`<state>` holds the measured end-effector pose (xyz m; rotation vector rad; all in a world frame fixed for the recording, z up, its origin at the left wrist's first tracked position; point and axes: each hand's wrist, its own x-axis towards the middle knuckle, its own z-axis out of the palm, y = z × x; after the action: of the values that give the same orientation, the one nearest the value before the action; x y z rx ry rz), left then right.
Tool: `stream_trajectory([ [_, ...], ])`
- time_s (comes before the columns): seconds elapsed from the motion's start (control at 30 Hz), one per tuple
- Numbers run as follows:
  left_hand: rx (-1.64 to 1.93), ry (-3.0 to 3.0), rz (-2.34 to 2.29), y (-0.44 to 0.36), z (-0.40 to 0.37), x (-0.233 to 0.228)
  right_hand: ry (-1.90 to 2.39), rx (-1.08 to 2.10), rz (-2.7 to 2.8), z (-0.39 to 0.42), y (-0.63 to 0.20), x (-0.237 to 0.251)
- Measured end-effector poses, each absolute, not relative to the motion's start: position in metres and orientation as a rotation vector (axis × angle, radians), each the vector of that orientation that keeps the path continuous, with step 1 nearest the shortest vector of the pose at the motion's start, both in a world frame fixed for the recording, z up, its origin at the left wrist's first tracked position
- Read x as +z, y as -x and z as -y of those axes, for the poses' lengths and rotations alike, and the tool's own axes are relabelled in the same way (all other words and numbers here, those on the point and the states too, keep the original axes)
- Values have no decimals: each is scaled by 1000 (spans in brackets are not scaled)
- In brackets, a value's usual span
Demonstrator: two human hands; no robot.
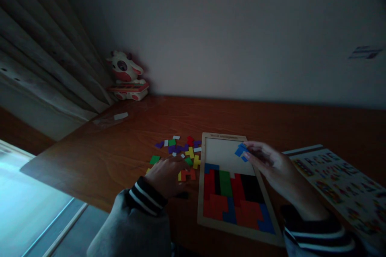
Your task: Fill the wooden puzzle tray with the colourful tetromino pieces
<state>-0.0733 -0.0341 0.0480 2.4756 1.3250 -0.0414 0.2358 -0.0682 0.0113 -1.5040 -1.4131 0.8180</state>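
Observation:
Between the thumb and fingertips of my right hand (268,160) is a blue puzzle piece (241,150), raised over the bare upper part of a wooden puzzle tray (238,231). The lower part of that tray is filled with red, orange, green, black and blue pieces, with a blue piece (211,167) at the upper left of the filled area. My left hand (169,172) rests palm down at the near side of a loose pile, its fingers apart and partly hidden. Around it lie a yellow piece (196,162), an orange piece (188,175) and a green piece (155,160).
Right of the tray lies a printed pattern sheet (340,180). A cow-shaped toy keyboard (128,76) stands at the back left of the wooden table (169,116), near a curtain (45,40). A small white paper (121,116) lies at the table's left side. A wall rises behind.

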Motion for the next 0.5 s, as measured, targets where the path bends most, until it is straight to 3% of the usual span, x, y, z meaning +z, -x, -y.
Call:
stream_trajectory([
  [0.5,15,-2542,-1297,74,32,45,1530,754,1427,70,-237,14],
])
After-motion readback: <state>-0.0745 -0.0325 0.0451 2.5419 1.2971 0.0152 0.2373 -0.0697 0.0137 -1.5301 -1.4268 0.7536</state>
